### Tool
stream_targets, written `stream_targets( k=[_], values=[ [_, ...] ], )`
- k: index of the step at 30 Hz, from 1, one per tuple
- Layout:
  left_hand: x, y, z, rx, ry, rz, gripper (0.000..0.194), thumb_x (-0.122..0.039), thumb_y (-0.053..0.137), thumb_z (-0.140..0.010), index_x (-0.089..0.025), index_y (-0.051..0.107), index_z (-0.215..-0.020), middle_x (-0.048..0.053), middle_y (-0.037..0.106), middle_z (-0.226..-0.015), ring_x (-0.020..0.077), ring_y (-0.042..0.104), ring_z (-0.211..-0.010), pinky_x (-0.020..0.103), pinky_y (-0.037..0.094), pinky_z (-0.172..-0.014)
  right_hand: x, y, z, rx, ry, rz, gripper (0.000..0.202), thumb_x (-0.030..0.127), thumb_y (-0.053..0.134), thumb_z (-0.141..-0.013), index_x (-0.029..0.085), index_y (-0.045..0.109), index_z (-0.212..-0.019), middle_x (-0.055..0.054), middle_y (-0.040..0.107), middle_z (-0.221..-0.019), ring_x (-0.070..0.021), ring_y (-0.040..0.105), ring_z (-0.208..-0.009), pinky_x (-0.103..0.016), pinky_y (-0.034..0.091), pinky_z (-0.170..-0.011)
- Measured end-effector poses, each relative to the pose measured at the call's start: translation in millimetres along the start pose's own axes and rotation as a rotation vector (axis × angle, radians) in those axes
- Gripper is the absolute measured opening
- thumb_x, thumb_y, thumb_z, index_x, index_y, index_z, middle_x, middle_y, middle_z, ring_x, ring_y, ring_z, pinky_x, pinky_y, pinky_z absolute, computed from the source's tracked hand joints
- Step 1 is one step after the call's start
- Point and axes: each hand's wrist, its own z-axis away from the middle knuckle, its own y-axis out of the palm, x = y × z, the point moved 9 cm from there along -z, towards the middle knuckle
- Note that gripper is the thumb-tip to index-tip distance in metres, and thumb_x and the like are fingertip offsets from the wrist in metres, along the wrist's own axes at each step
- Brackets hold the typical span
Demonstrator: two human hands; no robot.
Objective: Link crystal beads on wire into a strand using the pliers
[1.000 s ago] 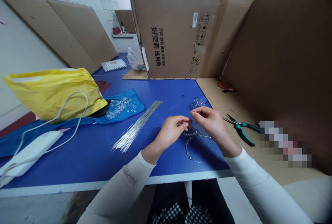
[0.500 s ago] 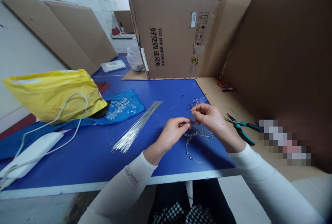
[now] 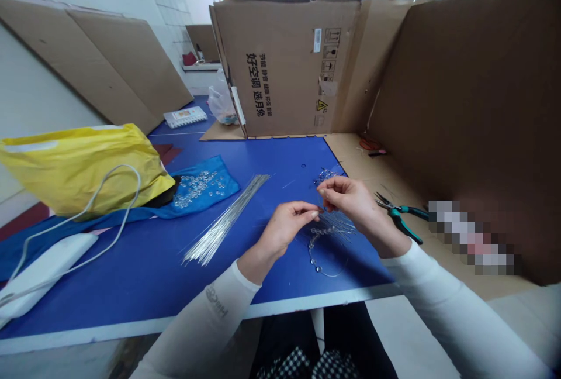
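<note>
My left hand point(image 3: 286, 226) is closed in a pinch, thumb against forefinger, at a strand of clear beads on thin wire point(image 3: 312, 250). The strand curves down below the fingertips and ends in a bare wire tail. Close beside it, my right hand point(image 3: 353, 200) is also pinched; what sits between its fingertips is too small to make out. Under the hands lies a spread of thin wires point(image 3: 344, 224). Left of them is a thick bundle of straight silvery wires point(image 3: 228, 218). Just beyond my right fingers sits a small pile of wired pieces point(image 3: 325, 175).
Loose clear beads point(image 3: 199, 185) rest on a blue cloth point(image 3: 225, 174) at left, by a yellow bag point(image 3: 87, 162) and a white corded device point(image 3: 48, 274). Green-handled pliers point(image 3: 401, 221) lie at right on cardboard. Tall cardboard panels point(image 3: 289, 69) stand behind and right.
The camera view has shifted slightly, so everything sits a little further left. Both hands keep their pinch near each other, with only small finger movement.
</note>
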Motion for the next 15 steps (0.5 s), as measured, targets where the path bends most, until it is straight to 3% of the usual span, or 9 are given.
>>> stream_targets(
  k=[10, 13, 15],
  values=[
    [-1, 0.1, 0, 0.0, 0.019, 0.062, 0.011, -0.022, 0.072, -0.074, -0.016, 0.075, -0.083, 0.003, 0.072, -0.075, 0.0157, 0.064, -0.076, 0.032, 0.047, -0.084, -4, 2, 2, 0.08, 0.034, -0.107, 0.026, 0.041, 0.07, -0.071, 0.017, 0.065, -0.078, 0.0, 0.065, -0.061, -0.0095, 0.052, -0.05, -0.025, 0.043, -0.052],
    [-3, -0.6, 0, -0.008, 0.026, 0.038, 0.011, -0.022, 0.07, -0.076, -0.016, 0.075, -0.084, 0.003, 0.072, -0.076, 0.0158, 0.064, -0.077, 0.032, 0.047, -0.084, -3, -6, 5, 0.065, -0.015, 0.01, 0.028, 0.044, 0.064, -0.077, 0.017, 0.067, -0.084, -0.003, 0.068, -0.068, -0.013, 0.059, -0.058, -0.027, 0.045, -0.055],
    [-4, -1.0, 1, -0.012, 0.026, 0.024, 0.011, -0.022, 0.07, -0.076, -0.016, 0.075, -0.083, 0.004, 0.072, -0.076, 0.016, 0.065, -0.078, 0.032, 0.047, -0.085, -3, -21, 8, 0.034, -0.068, 0.228, 0.029, 0.044, 0.058, -0.083, 0.018, 0.068, -0.09, -0.005, 0.07, -0.074, -0.0165, 0.064, -0.067, -0.03, 0.048, -0.061]
  ],
)
